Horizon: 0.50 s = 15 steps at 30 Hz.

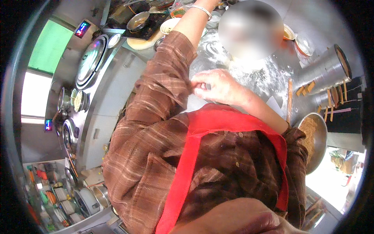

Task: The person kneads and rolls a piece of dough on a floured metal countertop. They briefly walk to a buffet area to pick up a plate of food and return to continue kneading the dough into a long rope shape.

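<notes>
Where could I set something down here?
The floury table looks free between the right hand and the wooden stick; a blur hides some. Crowded: right of the stick, with metal containers and a bowl, and at the upper left, with a pan and board.

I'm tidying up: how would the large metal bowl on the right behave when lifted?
The metal bowl should feel stiff, given its smooth metal wall. It's probably fairly heavy, judging by the brown, crumbly contents. Those look loose, so they might spill if it tilts.
</notes>
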Motion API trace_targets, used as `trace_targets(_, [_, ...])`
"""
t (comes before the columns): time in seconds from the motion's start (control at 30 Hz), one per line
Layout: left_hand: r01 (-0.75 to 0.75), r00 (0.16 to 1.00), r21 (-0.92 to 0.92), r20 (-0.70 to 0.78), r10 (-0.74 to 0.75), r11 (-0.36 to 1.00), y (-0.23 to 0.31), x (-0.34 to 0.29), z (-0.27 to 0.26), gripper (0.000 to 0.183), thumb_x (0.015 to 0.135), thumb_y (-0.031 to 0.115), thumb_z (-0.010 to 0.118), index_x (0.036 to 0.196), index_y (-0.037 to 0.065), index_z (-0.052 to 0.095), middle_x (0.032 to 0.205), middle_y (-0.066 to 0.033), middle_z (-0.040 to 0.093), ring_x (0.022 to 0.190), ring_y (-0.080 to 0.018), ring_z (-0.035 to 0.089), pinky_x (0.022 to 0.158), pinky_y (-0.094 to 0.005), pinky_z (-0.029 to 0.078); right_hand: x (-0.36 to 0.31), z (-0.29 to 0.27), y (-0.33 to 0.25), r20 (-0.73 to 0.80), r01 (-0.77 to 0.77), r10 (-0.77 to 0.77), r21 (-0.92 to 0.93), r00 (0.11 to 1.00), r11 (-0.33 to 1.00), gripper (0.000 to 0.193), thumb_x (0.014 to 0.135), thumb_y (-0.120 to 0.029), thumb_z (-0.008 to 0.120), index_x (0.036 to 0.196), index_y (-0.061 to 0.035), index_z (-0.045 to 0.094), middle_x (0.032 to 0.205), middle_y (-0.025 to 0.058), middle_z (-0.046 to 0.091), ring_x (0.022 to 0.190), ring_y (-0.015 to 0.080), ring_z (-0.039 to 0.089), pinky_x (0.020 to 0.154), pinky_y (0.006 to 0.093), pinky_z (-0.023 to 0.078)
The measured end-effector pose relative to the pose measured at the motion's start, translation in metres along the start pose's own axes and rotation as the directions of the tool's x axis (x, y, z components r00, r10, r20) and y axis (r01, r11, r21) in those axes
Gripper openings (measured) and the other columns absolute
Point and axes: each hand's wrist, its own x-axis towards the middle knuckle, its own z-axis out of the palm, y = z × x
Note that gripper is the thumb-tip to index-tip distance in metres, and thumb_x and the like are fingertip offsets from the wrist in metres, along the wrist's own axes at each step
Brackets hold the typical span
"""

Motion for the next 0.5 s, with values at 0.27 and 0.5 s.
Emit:
trace_targets(0.27, [-0.682, 0.725, 0.058, 0.185, 0.664, 0.729, 0.112, -0.007, -0.013, 0.006, 0.069, 0.018, 0.054, 0.071, 0.012, 0.054, 0.073, -0.0046, 0.053, 0.075, -0.0213, 0.054, 0.072, -0.0342, 0.042, -0.032, -0.048, 0.039, -0.444, -0.072, 0.458, 0.653, 0.770, 0.754, 0.041, 0.087, -0.024, 0.054, 0.122, -0.0029, 0.046, 0.108, 0.0087, 0.058, 0.093, 0.0154, 0.057, 0.078, 0.0290, 0.046])
trace_targets(0.5, [-0.656, 0.714, -0.136, 0.204, 0.669, 0.742, 0.162, -0.048, 0.044, 0.008, 0.069, 0.019, 0.055, 0.070, 0.011, 0.057, 0.070, -0.0050, 0.056, 0.072, -0.0207, 0.056, 0.069, -0.0358, 0.042, -0.028, -0.043, 0.052, -0.528, 0.257, 0.484, 0.815, 0.698, 0.519, 0.048, 0.086, -0.019, 0.057, 0.125, -0.0008, 0.037, 0.116, 0.0098, 0.051, 0.108, 0.0213, 0.050, 0.091, 0.0404, 0.043])
